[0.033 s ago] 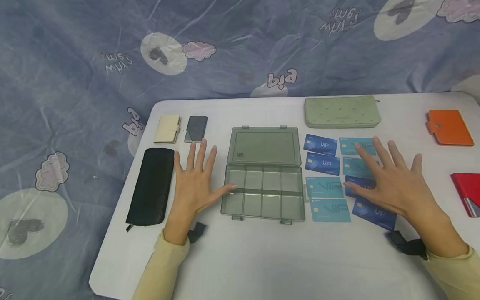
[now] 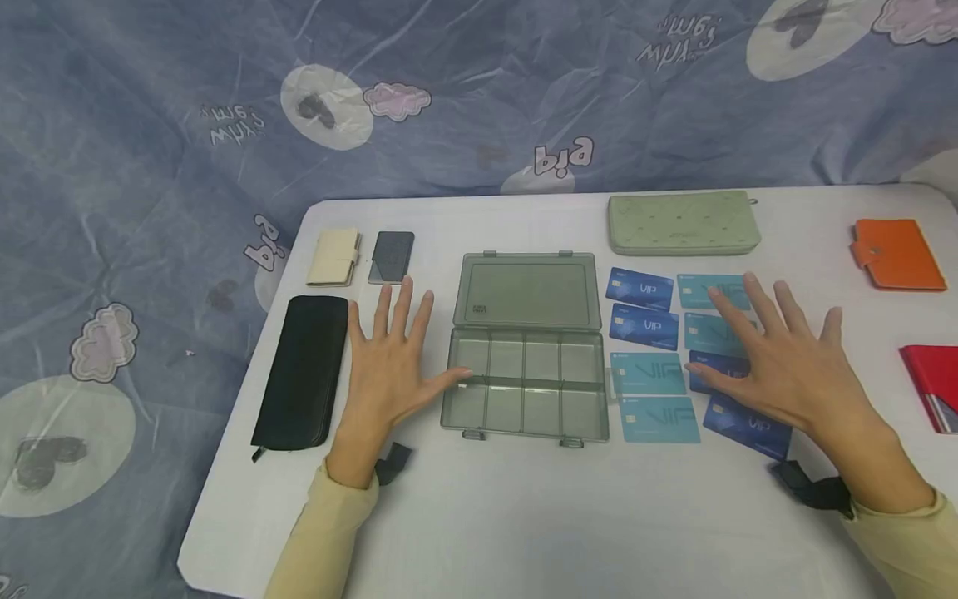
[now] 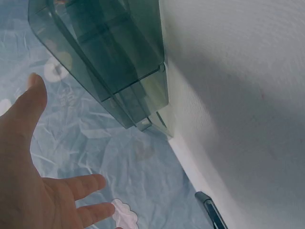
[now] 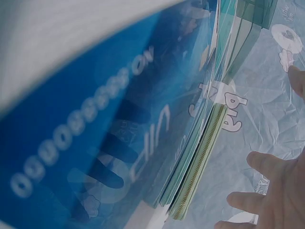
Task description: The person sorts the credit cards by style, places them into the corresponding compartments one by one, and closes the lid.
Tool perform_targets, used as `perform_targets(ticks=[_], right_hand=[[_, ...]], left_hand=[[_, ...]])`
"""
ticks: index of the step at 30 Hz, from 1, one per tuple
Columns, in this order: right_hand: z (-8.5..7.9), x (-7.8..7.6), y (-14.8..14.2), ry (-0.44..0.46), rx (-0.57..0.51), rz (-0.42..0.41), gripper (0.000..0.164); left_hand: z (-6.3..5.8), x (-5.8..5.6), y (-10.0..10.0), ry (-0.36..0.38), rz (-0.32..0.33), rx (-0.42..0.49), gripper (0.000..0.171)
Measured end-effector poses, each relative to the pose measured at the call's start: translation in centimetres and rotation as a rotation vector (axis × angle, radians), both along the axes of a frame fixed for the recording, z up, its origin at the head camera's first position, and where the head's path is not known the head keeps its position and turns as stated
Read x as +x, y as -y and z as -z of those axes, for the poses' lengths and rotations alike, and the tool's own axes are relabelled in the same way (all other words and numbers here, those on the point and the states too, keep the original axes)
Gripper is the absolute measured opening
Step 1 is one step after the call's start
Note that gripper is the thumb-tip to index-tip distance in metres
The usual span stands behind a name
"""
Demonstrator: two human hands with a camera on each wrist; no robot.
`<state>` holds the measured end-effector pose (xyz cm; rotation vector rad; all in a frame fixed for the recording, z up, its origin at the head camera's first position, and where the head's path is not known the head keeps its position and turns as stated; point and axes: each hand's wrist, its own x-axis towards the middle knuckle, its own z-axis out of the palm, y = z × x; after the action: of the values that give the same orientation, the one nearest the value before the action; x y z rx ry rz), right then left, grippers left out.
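Observation:
My left hand (image 2: 385, 370) is held palm down with its fingers spread, between a black zip wallet (image 2: 299, 374) and a clear grey-green compartment box (image 2: 524, 384). Its thumb tip overlaps the box's left side in the head view. The box lies with its lid (image 2: 526, 291) folded back. On the right, my right hand (image 2: 797, 374) is spread over several VIP cards, hiding parts of them. Dark blue cards (image 2: 644, 327) and light teal cards (image 2: 659, 420) lie in two columns beside the box. In the right wrist view, a blue card (image 4: 109, 100) looms close. Both hands hold nothing.
Behind the cards lies a sage green zip wallet (image 2: 683, 225). An orange snap holder (image 2: 901, 255) and a red holder (image 2: 935, 383) are at the right. A cream holder (image 2: 333, 258) and a dark grey flat case (image 2: 392, 258) lie at the back left of the white table (image 2: 524, 516).

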<state>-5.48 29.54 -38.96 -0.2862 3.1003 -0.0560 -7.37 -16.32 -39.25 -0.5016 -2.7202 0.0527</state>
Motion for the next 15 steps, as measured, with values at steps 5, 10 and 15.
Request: perform_targets(ticks=[5,10,15], right_hand=[[0.1,0.1,-0.1,-0.004,0.0,-0.005,0.104],[0.0,-0.4,0.2,-0.045,-0.07,-0.071,0.097],[-0.3,-2.3,1.7,0.005,-0.229,-0.163,0.071]], left_hand=[[0.0,0.1,-0.2,0.007,-0.004,-0.01,0.108],[0.6,0.5,-0.4,0.132,0.027,0.095,0.105],[1.9,1.1,-0.7,0.391,0.115,0.317,0.11]])
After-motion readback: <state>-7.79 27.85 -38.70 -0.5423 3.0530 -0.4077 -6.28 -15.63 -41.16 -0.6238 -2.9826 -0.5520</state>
